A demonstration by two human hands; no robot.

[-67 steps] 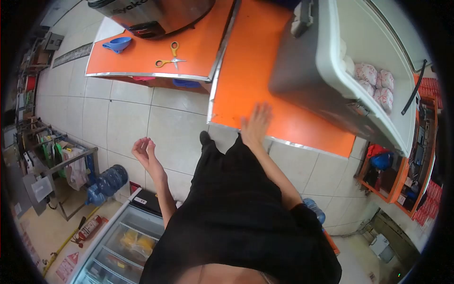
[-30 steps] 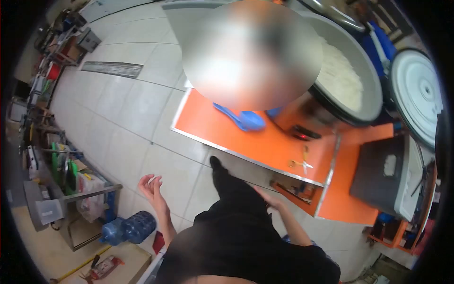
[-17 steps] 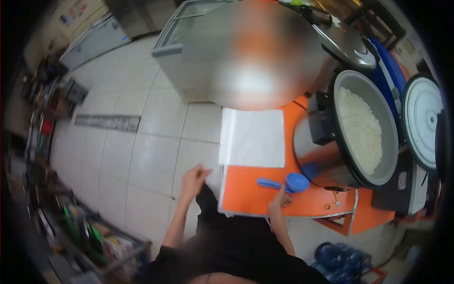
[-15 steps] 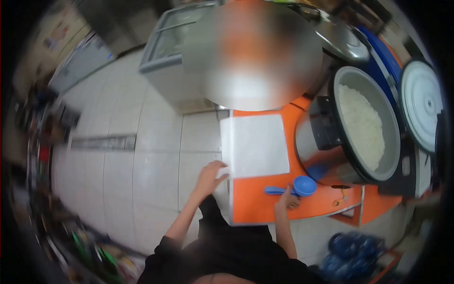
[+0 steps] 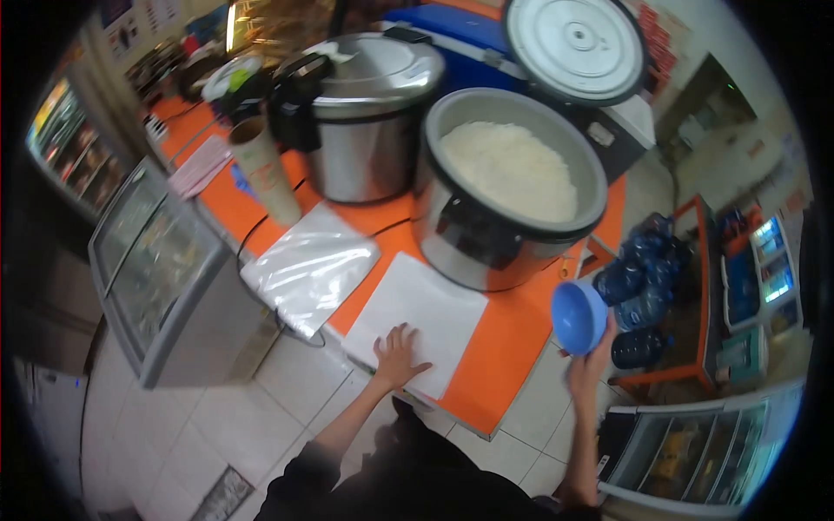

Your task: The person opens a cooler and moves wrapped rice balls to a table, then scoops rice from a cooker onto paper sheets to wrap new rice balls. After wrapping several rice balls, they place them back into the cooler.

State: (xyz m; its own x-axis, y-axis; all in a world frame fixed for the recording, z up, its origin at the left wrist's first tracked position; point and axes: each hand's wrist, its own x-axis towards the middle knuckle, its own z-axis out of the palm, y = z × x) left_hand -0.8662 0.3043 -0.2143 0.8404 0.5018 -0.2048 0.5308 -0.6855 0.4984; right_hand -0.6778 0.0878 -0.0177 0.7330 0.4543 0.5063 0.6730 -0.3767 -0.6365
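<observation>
My left hand (image 5: 398,358) lies with fingers spread on the lower left part of a white paper sheet (image 5: 426,308). The sheet rests flat on the orange tabletop (image 5: 499,369). Over to the right, my right hand (image 5: 597,354) grips a blue scoop (image 5: 577,314), its round bowl raised past the table's right edge; its handle is hidden by the hand. Behind the sheet stands a large open rice cooker (image 5: 478,234) with white rice (image 5: 512,169) inside. Its round lid (image 5: 576,48) is swung up behind.
Left of the sheet lie clear plastic bags (image 5: 313,265), with a paper tube (image 5: 263,169) behind them. A closed steel cooker (image 5: 365,130) stands beside the open one. A glass-topped freezer (image 5: 174,269) is at left, dark bottles (image 5: 643,278) at right.
My view has swung to the right. The blue scoop has been lifted from the tabletop in my right hand. My left hand has moved from the sheet's edge onto it.
</observation>
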